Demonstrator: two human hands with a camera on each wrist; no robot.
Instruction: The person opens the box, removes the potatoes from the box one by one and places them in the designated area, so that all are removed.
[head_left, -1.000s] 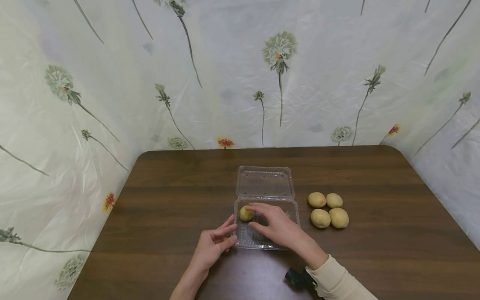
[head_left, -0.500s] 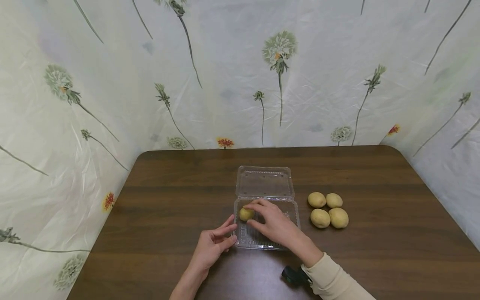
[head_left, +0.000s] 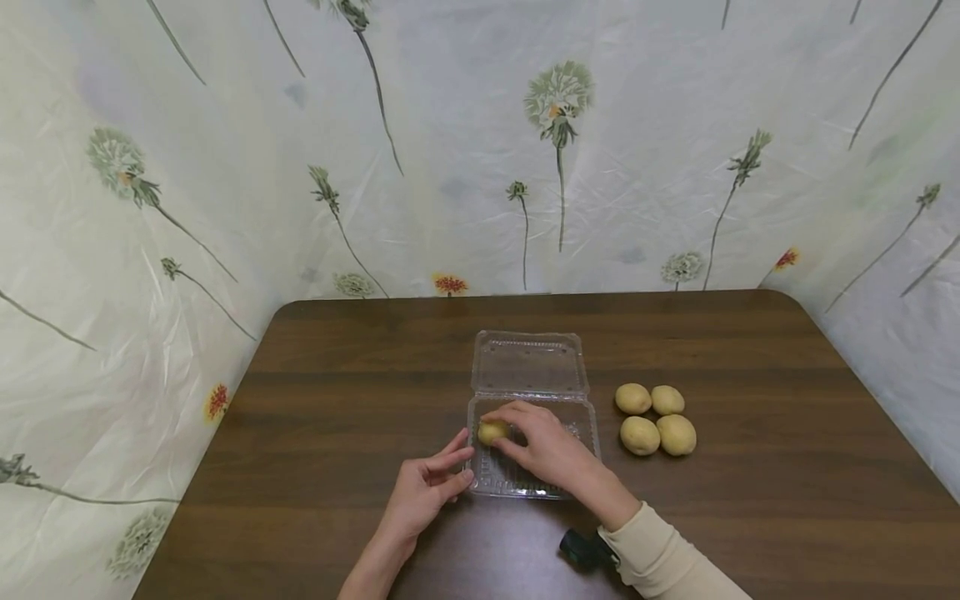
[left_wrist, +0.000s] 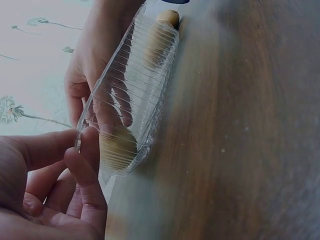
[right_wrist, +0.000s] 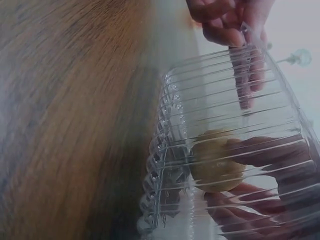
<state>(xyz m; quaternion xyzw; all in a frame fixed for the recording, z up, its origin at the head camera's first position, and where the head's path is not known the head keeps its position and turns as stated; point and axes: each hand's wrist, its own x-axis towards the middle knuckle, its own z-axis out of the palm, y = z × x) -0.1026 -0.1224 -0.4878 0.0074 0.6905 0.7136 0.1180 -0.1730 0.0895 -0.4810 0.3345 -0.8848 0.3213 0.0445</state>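
A clear plastic clamshell container (head_left: 491, 482) stands on the table with its lid (head_left: 528, 364) laid back away from me. My left hand (head_left: 426, 493) pinches the container's left rim between thumb and fingers, as the left wrist view shows. Inside, toward the left, is one yellowish potato (head_left: 492, 432), low against the ribbed wall. My right hand (head_left: 549, 447) reaches over the container and holds that potato between thumb and fingers. Through the clear side, the right wrist view shows the fingers around the potato (right_wrist: 215, 162).
Several potatoes (head_left: 640, 436) sit grouped on the brown wooden table (head_left: 360, 400) to the right of the container. A black device (head_left: 581, 550) is at the right wrist, near the beige sleeve (head_left: 667, 554). A flower-patterned sheet (head_left: 465, 150) hangs behind the table.
The right hand has shifted slightly left, and its thumb and fingers have closed in on the potato. The left hand and the container stay in place.
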